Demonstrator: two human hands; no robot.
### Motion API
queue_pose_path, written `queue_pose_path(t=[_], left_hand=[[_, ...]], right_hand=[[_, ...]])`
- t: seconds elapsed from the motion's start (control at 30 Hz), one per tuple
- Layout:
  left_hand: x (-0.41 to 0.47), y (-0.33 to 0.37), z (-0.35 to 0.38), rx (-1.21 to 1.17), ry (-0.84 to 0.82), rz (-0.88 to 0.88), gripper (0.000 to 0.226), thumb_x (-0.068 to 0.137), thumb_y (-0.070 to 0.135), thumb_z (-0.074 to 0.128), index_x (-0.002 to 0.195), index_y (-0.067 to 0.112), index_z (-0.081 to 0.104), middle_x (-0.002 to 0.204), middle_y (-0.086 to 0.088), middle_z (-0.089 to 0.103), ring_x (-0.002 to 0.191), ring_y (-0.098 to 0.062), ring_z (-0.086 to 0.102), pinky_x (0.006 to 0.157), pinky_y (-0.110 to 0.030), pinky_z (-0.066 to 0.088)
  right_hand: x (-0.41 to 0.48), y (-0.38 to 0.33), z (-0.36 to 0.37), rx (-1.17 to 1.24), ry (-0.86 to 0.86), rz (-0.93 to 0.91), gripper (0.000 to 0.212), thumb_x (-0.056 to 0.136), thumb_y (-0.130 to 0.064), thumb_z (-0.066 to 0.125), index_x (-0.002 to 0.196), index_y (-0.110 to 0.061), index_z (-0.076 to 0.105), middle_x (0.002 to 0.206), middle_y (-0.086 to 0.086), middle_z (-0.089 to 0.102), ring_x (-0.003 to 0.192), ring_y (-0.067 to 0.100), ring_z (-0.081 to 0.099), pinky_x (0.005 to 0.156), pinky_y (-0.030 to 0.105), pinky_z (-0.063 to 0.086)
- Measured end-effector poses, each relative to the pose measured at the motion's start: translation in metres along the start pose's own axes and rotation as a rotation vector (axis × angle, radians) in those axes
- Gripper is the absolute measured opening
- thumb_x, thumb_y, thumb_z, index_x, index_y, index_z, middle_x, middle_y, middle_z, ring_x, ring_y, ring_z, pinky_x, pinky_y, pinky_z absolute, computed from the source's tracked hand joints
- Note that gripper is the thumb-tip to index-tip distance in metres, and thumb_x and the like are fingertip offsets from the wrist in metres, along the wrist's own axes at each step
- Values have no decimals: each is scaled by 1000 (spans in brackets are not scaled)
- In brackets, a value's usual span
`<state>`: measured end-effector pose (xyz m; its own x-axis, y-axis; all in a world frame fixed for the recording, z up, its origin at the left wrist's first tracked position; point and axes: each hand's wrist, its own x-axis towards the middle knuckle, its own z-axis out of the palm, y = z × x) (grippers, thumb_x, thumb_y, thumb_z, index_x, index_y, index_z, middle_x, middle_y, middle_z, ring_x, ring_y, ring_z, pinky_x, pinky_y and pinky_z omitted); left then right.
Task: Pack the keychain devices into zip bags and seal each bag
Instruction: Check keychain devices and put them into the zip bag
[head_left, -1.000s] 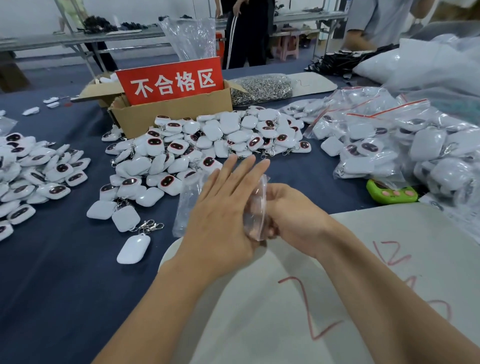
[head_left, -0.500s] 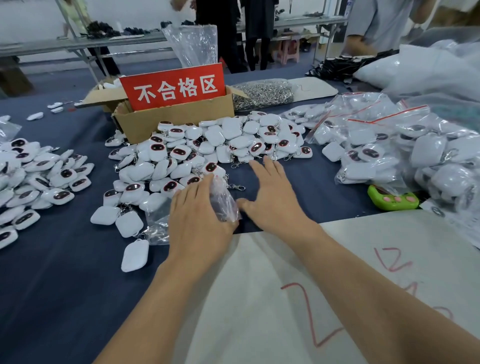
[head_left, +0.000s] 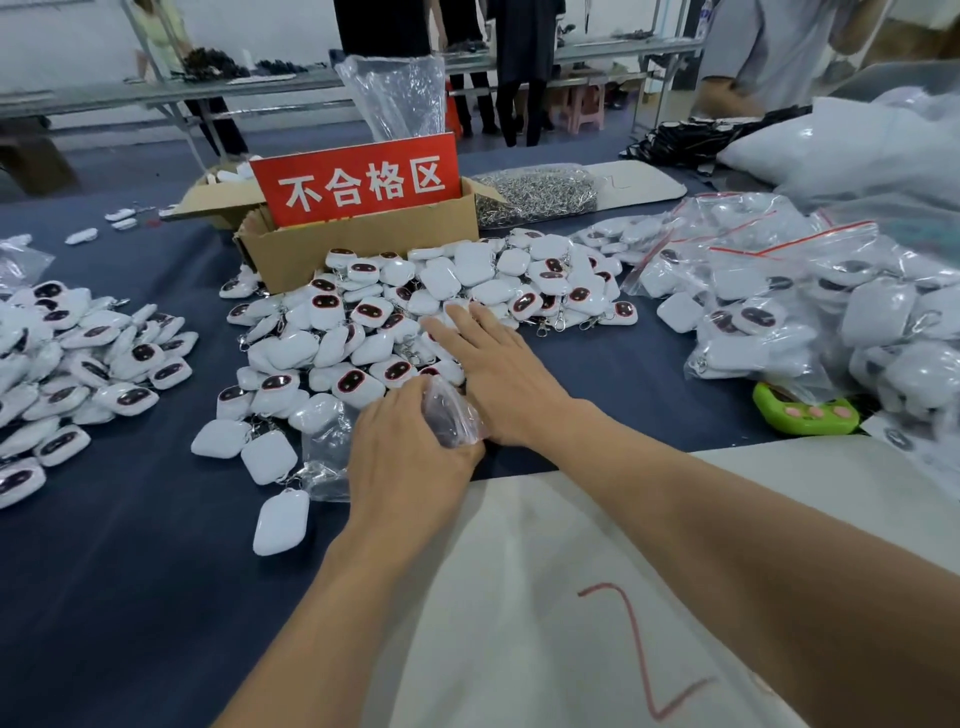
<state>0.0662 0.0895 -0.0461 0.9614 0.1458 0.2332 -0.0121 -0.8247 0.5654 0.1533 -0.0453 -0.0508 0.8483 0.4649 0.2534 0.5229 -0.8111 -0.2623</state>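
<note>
Zip bag (head_left: 453, 415) clamped, apparently, in curled left hand (head_left: 410, 457) fingers, mid desk (head_left: 130, 545); right hand (head_left: 498, 369) fingers straight, slightly apart, resting on keychain devices (head_left: 371, 312).

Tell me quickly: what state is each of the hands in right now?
Left hand: closed, gripping the clear zip bag.
Right hand: open, laid flat on the keychain devices.

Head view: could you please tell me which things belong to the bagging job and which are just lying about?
Job: clear plastic zip bag in the left hand; heap of white square keychain devices under the right hand; filled red-striped bags.
Lying about: green plastic gadget with pink buttons; brown cardboard box with red sign.
</note>
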Motion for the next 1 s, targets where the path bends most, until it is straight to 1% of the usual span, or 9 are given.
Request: queue_pose_path(t=[0.2,0.33,0.5,0.6,0.7,0.8,0.9,0.93,1.0], left_hand=[[2,-3,1,-3,-2,-59,77,80,42,79,146,23,45,142,2,54,134,-21,45,114,-38,36],[5,-4,3,-28,-19,-62,71,80,40,76,143,25,47,141,2,54,134,-20,45,114,-41,37],[4,-5,3,-3,-29,-64,74,85,39,72,151,20,41,148,-1,50,139,-21,41,117,-40,32],[3,-5,3,-3,-46,-55,74,84,40,73,148,22,43,146,0,51,137,-22,44,115,-43,36],[2,-3,3,7,-34,-50,83,82,43,75,154,22,38,152,0,48,142,-23,40,119,-43,33],[3,-4,4,7,-8,-21,88,80,44,77,155,20,37,153,-2,48,143,-24,40,119,-44,32],[-1,0,2,20,34,28,98,76,45,81,157,20,32,157,-1,42,147,-22,33,122,-42,27],[-3,3,0,23,54,68,102,74,45,83,158,22,30,159,1,39,148,-20,30,124,-41,25],[-8,14,-7,-63,112,193,97,73,43,83,155,28,34,158,7,38,148,-12,29,123,-36,25]], right_hand=[[30,8,6,-31,28,30,88,99,-64,51,166,-29,7,175,6,-1,160,29,-7,128,49,0],[54,16,8,-81,-46,85,91,93,-74,47,165,-28,15,173,9,11,160,31,4,128,51,7],[60,13,1,-195,-5,185,72,95,-61,50,156,-27,32,151,10,49,143,33,35,115,51,29],[35,12,-2,-233,47,188,51,101,-49,49,144,-22,48,140,8,56,136,33,39,112,49,30],[0,16,-9,-229,47,166,43,104,-44,49,140,-20,51,133,8,56,130,31,40,111,47,34],[-35,19,-18,-130,48,178,35,103,-37,53,132,-18,56,122,7,57,122,31,45,107,44,36],[-61,16,-25,102,130,197,11,98,-23,59,104,-14,64,104,4,57,108,31,51,96,40,39],[-68,15,-27,207,178,223,12,98,-20,59,104,-13,67,111,2,57,110,29,50,96,36,39],[-81,8,-37,424,280,316,25,101,-20,59,125,-19,68,132,-11,49,125,13,44,101,15,31]])
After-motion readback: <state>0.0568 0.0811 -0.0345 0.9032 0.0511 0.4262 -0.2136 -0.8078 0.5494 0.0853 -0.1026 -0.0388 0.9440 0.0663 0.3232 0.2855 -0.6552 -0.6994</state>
